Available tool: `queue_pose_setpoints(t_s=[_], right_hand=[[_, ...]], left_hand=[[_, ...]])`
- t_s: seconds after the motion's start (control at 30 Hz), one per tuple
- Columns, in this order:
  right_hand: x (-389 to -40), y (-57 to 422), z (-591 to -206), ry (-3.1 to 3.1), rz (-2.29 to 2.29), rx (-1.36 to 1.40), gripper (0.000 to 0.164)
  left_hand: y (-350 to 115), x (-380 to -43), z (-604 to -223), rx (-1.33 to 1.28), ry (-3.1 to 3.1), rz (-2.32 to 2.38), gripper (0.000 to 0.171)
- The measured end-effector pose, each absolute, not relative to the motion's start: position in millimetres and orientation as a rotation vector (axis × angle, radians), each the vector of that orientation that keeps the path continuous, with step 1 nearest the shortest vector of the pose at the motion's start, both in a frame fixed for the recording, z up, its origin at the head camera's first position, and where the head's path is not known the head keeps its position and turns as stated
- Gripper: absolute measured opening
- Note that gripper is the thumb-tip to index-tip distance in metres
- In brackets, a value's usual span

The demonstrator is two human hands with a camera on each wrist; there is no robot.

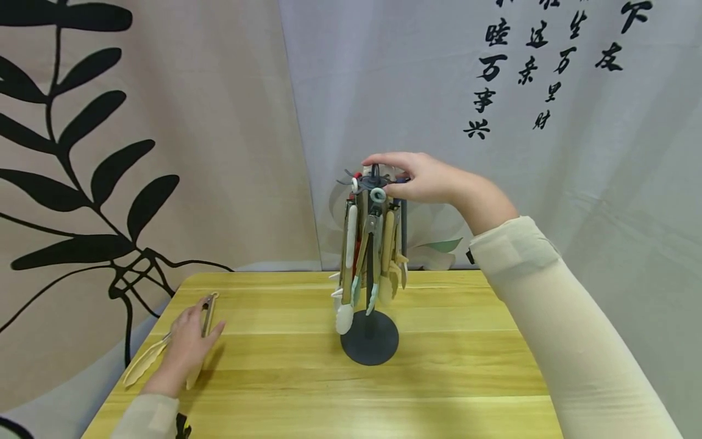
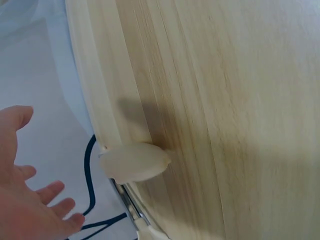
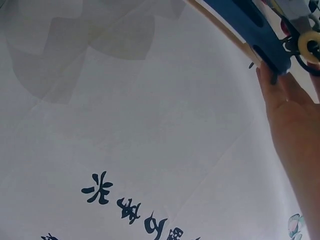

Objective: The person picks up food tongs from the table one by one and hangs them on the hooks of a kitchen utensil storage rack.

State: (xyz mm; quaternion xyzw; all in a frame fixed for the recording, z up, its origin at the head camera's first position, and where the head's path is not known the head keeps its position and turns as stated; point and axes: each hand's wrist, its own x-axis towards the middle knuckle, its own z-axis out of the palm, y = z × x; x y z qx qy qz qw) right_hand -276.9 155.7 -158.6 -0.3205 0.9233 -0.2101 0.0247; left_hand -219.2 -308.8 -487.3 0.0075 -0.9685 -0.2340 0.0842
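In the head view a black utensil stand (image 1: 378, 335) with a round base and a hooked top stands on the wooden table (image 1: 466, 366). Several kitchen utensils (image 1: 351, 238) with white, beige and pale green parts hang from it. My right hand (image 1: 422, 177) grips round its top, thumb in front by a pale ring and index finger reaching over. Right by that hand hangs a blue handle (image 3: 250, 30). At the table's left, my left hand (image 1: 189, 341) hovers over metal tongs (image 1: 207, 314), fingers loosely spread. Beige heads (image 1: 145, 363) show on both sides; the hand hides the middle.
Behind the table hangs a curtain (image 1: 230, 122) printed with black leaves and writing. The left table edge (image 2: 82, 80) runs close beside the tongs. A dark strap (image 1: 182, 425) shows at my left cuff.
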Motion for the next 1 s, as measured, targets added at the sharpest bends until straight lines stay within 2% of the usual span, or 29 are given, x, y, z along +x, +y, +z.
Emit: queue_pose_setpoints(t_s=[0.3, 0.67, 1.0], right_hand=[[-275, 156, -161, 2.884, -0.641, -0.997, 0.054], [-272, 152, -162, 2.889, -0.614, -0.974, 0.056], [-270, 152, -163, 2.906, -0.601, -0.955, 0.057]], left_hand=[[-324, -219, -487, 0.206, -3.064, -0.556, 0.103], [-347, -226, -491, 0.404, -3.259, -0.523, 0.117], [-351, -227, -493, 0.551, -3.312, -0.439, 0.122]])
